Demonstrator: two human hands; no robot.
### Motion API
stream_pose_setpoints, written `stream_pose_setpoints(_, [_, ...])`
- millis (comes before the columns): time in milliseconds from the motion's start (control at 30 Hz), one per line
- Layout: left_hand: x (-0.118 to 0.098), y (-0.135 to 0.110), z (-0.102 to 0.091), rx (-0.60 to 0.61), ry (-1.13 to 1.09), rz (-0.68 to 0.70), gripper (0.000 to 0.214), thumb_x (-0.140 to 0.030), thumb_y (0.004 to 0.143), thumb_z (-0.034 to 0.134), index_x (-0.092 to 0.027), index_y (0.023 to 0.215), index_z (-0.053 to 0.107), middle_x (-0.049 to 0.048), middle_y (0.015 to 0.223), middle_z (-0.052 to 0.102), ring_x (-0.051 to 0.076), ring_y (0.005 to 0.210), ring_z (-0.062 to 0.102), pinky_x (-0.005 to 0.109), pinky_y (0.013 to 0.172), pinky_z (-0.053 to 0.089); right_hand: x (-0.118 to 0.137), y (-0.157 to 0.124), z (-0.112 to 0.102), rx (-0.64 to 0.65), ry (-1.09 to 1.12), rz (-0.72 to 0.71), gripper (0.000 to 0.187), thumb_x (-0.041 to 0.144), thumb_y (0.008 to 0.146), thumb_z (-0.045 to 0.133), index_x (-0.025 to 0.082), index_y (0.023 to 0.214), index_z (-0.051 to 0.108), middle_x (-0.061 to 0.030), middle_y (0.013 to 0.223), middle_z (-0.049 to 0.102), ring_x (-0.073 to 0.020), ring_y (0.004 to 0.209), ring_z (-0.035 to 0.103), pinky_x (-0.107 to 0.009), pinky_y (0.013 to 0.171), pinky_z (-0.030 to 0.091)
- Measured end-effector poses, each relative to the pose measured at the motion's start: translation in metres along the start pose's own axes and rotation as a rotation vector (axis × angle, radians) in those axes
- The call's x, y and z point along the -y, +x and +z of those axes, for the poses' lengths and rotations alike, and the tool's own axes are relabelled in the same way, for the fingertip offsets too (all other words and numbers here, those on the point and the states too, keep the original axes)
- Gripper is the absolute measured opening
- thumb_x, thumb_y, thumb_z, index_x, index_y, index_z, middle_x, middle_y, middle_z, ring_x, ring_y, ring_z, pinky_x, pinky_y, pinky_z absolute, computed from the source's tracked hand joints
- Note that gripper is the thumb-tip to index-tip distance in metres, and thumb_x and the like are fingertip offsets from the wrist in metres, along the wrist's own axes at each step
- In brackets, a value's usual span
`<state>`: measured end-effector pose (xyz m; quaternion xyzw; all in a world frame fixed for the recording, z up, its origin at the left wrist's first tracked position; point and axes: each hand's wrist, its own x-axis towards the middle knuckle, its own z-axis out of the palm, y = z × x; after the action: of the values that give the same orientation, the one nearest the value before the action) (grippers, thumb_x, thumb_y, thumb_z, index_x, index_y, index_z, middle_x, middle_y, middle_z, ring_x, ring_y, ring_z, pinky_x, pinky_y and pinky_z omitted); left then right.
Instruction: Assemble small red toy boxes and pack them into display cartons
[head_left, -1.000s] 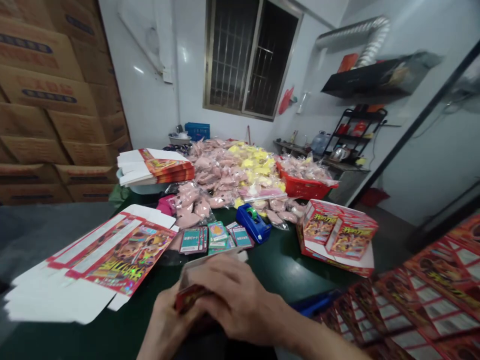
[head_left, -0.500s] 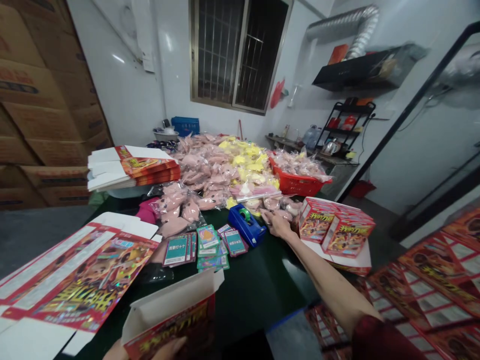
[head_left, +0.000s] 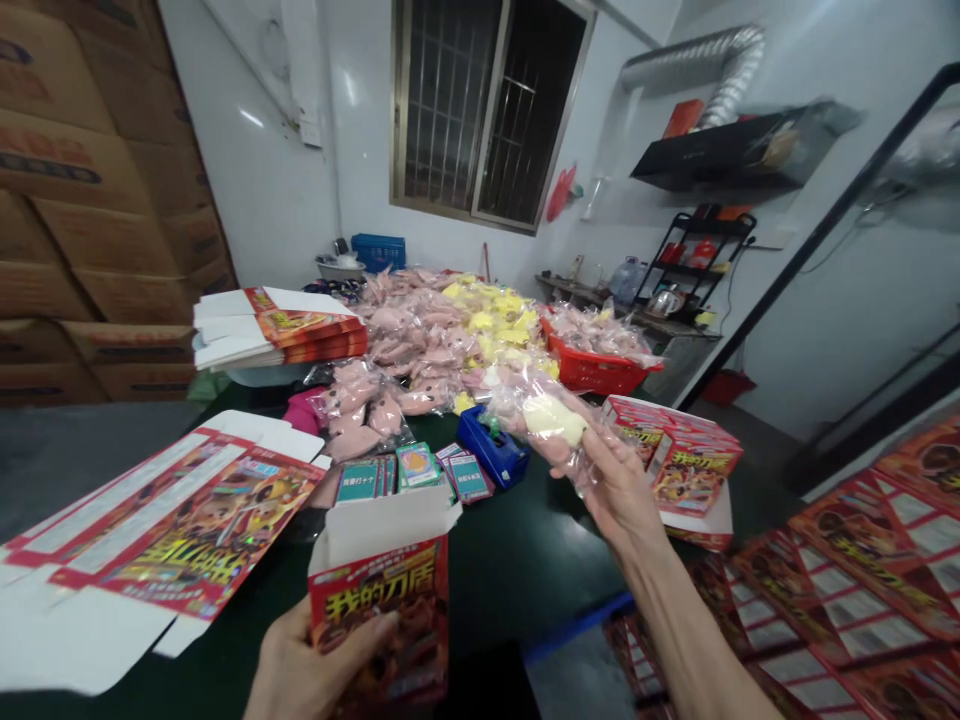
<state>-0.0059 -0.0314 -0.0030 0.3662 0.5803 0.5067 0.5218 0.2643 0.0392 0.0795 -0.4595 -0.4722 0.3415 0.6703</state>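
1. My left hand (head_left: 319, 665) sits low at 6 o'clock, its fingers curled around the front of an open red printed carton (head_left: 379, 600). The carton stands upright, its white flaps raised.
2. My right forearm (head_left: 694, 625) reaches up from 5 o'clock, the wrist bent back. My right hand (head_left: 619, 490) pinches a clear plastic bag (head_left: 544, 420) of pale yellow and pink pieces, holding it up above the dark green table (head_left: 525, 590).
3. At 12 o'clock, a blue tape dispenser (head_left: 491, 447) sits just right of trading cards (head_left: 416, 470).
4. Flat printed box blanks (head_left: 165, 530) lie at 10 o'clock; assembled red boxes (head_left: 694, 460) stand at 1 o'clock.
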Motion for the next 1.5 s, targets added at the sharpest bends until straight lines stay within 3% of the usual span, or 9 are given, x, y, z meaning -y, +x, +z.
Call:
stream_pose_setpoints(100, [-0.007, -0.008, 0.01, 0.029, -0.047, 0.078, 0.042, -0.042, 0.043, 0.083, -0.013, 0.07, 0.069, 0.0073, 0.066, 0.073, 0.025, 0.058, 0.068, 0.031, 0.054, 0.058, 0.018, -0.022, 0.021, 0.08, 0.232, 0.058, 0.029, 0.035, 0.067, 0.072, 0.019, 0.091, 0.067, -0.0075, 0.096, 0.07, -0.0206, 0.075, 0.065, -0.032, 0.058, 0.055])
stream_pose_setpoints(233, [-0.014, -0.015, 0.007, 0.104, -0.027, 0.139, 0.036, -0.035, 0.047, 0.083, -0.015, 0.074, 0.07, 0.0054, 0.068, 0.074, 0.023, 0.062, 0.069, 0.03, 0.06, 0.058, 0.021, -0.032, 0.033, 0.138, 0.224, -0.015, 0.025, 0.034, 0.064, 0.076, 0.02, 0.084, 0.068, -0.006, 0.081, 0.071, -0.0205, 0.075, 0.066, -0.032, 0.063, 0.054])
stream_pose_setpoints(500, [-0.012, -0.015, -0.011, 0.319, 0.027, 0.113, 0.039, -0.031, 0.057, 0.08, -0.013, 0.089, 0.067, 0.0064, 0.082, 0.074, 0.021, 0.07, 0.069, 0.028, 0.063, 0.056, 0.029, -0.034, 0.037, 0.364, -0.326, -0.28, 0.01, 0.024, 0.078, 0.061, 0.019, 0.084, 0.067, -0.0024, 0.078, 0.07, -0.0144, 0.068, 0.064, -0.024, 0.058, 0.052])
stream_pose_setpoints(733, [-0.009, -0.013, -0.003, 0.343, 0.235, 0.226, 0.033, -0.036, 0.06, 0.078, -0.011, 0.077, 0.065, 0.0024, 0.068, 0.069, 0.016, 0.06, 0.062, 0.023, 0.056, 0.049, 0.046, -0.04, 0.058, 0.887, -0.749, -0.598, 0.019, 0.015, 0.089, 0.046, 0.019, 0.088, 0.065, -0.0023, 0.079, 0.064, -0.0134, 0.077, 0.059, -0.027, 0.071, 0.047])
stream_pose_setpoints(867, [-0.007, -0.013, -0.003, 0.257, 0.159, 0.283, 0.031, -0.036, 0.06, 0.077, -0.012, 0.078, 0.066, 0.0022, 0.069, 0.07, 0.015, 0.061, 0.062, 0.023, 0.057, 0.049, 0.054, -0.045, 0.064, 0.743, -0.736, -0.723, 0.027, 0.015, 0.084, 0.055, 0.016, 0.111, 0.055, -0.0066, 0.099, 0.06, -0.0159, 0.09, 0.056, -0.029, 0.078, 0.047])
stream_pose_setpoints(1000, [-0.007, -0.011, -0.011, 0.075, 0.209, 0.463, 0.031, -0.033, 0.057, 0.079, -0.013, 0.077, 0.068, 0.0007, 0.065, 0.069, 0.013, 0.056, 0.059, 0.021, 0.053, 0.048, 0.058, -0.052, 0.064, 0.528, -0.705, -0.967, 0.013, 0.01, 0.084, 0.054, 0.015, 0.094, 0.061, -0.0067, 0.09, 0.058, -0.0156, 0.086, 0.055, -0.028, 0.076, 0.047])
stream_pose_setpoints(1200, [-0.002, -0.002, -0.017, 0.04, 0.232, 0.585, 0.034, -0.03, 0.057, 0.08, -0.014, 0.085, 0.067, -0.0008, 0.068, 0.068, 0.013, 0.059, 0.06, 0.021, 0.056, 0.05, 0.039, -0.071, 0.073, 0.908, -0.894, -0.947, 0.018, 0.01, 0.087, 0.046, 0.014, 0.097, 0.06, -0.0077, 0.09, 0.064, -0.0194, 0.084, 0.059, -0.033, 0.074, 0.05])
stream_pose_setpoints(1400, [0.01, -0.005, -0.025, -0.098, 0.17, 0.632, 0.036, -0.031, 0.061, 0.078, -0.015, 0.091, 0.067, 0.0012, 0.078, 0.07, 0.015, 0.066, 0.063, 0.022, 0.062, 0.052, 0.014, -0.098, 0.061, 0.399, -0.562, -0.837, 0.031, 0.007, 0.083, 0.052, 0.018, 0.112, 0.052, -0.0083, 0.104, 0.059, -0.0173, 0.099, 0.055, -0.033, 0.087, 0.046])
stream_pose_setpoints(1500, [0.02, -0.003, -0.031, -0.165, 0.209, 0.684, 0.033, -0.032, 0.062, 0.077, -0.014, 0.089, 0.067, 0.001, 0.074, 0.069, 0.015, 0.063, 0.062, 0.022, 0.059, 0.052, -0.013, -0.109, 0.061, 0.248, -0.481, -0.596, 0.025, 0.013, 0.083, 0.055, 0.02, 0.107, 0.052, -0.0076, 0.102, 0.059, -0.0181, 0.097, 0.057, -0.034, 0.084, 0.048])
